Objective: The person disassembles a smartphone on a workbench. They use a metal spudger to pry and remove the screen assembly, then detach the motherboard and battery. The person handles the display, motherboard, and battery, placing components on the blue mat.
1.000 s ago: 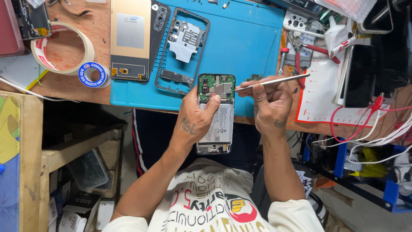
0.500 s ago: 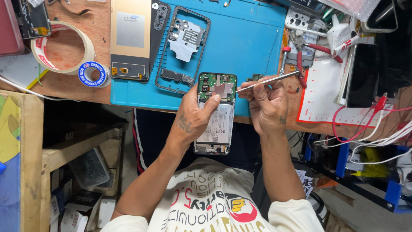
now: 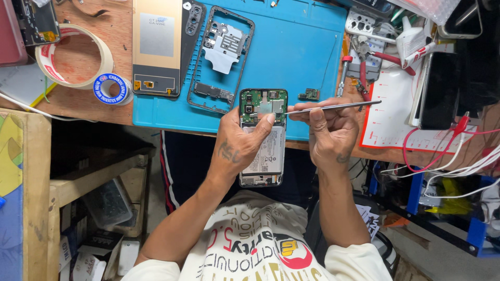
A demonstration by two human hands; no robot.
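The phone [image 3: 263, 138] is well into being taken apart, by the look of it: its back is off, so the green circuit board at its top and the pale battery below lie bare. It is held over the near edge of the bench, at the near edge of the blue mat [image 3: 291, 57]. The left hand [image 3: 240, 148] has its grip clenched around the phone, thumb pressed on the board. The right hand [image 3: 329, 136] pinches metal tweezers [image 3: 333, 107], whose tips meet the board's right side.

Parts already removed lie on the mat: a dark frame [image 3: 221, 60] with a pale plate in it, a flat panel [image 3: 156, 47] at the mat's left edge, and a small green board [image 3: 311, 94] just beside the phone. The main board and battery are still seated, so I judge more stripping is left.

Whether the tweezers hold anything cannot be told; the tips are too small. The left palm hides the phone's left side, and the tools at the bench's far right corner are cut off.
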